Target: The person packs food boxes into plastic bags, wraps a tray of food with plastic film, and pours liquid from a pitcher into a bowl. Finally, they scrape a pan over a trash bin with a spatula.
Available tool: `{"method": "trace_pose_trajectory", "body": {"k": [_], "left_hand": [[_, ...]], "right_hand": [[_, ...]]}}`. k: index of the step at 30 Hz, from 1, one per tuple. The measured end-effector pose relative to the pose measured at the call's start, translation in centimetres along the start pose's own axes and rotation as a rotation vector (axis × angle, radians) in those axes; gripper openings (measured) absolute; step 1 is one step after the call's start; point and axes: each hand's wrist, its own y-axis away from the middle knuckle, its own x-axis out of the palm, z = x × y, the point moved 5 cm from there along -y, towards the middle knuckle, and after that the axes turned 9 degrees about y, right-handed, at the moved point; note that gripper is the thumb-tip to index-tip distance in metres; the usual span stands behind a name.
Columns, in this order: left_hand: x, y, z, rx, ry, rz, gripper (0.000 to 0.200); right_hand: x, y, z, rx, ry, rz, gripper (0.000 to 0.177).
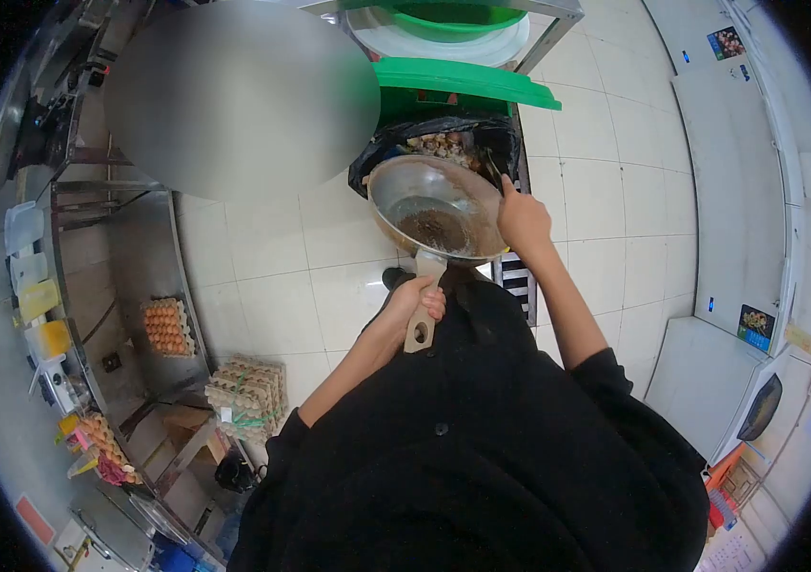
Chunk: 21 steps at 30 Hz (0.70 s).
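My left hand (pixel 413 301) is wrapped round the beige handle of a frying pan (pixel 401 186). Dark brown residue (pixel 434 229) lies on the pan's bottom, on the side towards me. A slim dark utensil (pixel 493 170) is gripped in my right hand (pixel 525 224), just beyond the pan's right rim; its far end overlaps the waste bin, and its exact kind is unclear. The pan overlaps the near edge of this bin, which is lined with a black bag (pixel 503 136) and holds food scraps (pixel 444 145). Behind it stands the green lid (pixel 463 82).
Egg trays (pixel 248 393) are stacked on the floor at the left, near a shelf with a tray of eggs (pixel 167 328). A green basin (pixel 458 21) sits at the top. White cabinets (pixel 734 162) line the right side. A blurred area covers the upper left.
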Motion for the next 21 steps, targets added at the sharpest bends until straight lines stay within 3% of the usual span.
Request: {"method": "trace_pose_trajectory", "body": {"k": [4,6,8,9,12,16,18,19,20,21], "left_hand": [[0.0,-0.3,0.2,-0.008,0.02,0.009,0.018],[-0.1,-0.4,0.2,0.019,-0.001,-0.003,0.018],[-0.3,-0.5,0.3,0.003,0.031,0.007,0.018],[-0.3,-0.5,0.2,-0.016,0.056,0.016,0.019],[-0.8,-0.2,0.2,-0.049,0.101,0.089,0.018],[-1.5,1.5,-0.1,-0.077,0.207,0.149,0.018],[-2.9,2.9,0.2,-0.144,0.382,0.294,0.015],[-3.8,3.6,0.5,-0.12,0.395,0.321,0.015],[-5.1,4.5,0.8,-0.073,0.473,0.32,0.016],[-6.6,5.8,1.1,-0.01,0.554,0.324,0.02]], "right_hand": [[3.3,0.6,-1.1,-0.096,0.223,0.208,0.038],[5.3,0.4,-0.1,-0.106,0.186,0.212,0.036],[5.2,0.3,1.0,-0.089,-0.091,0.015,0.037],[4.9,-0.1,0.8,-0.083,-0.253,-0.184,0.037],[4.7,-1.9,-2.0,0.082,-0.343,-0.187,0.036],[3.1,-1.9,-6.6,0.025,-0.652,-0.286,0.038],[8.9,-1.7,-8.4,0.141,-0.797,-0.106,0.037],[9.8,0.4,-7.4,0.261,-1.072,0.089,0.035],[14.0,0.9,-7.7,0.177,-1.059,0.095,0.03],[16.6,3.3,-7.6,0.306,-0.967,0.291,0.03]]}}
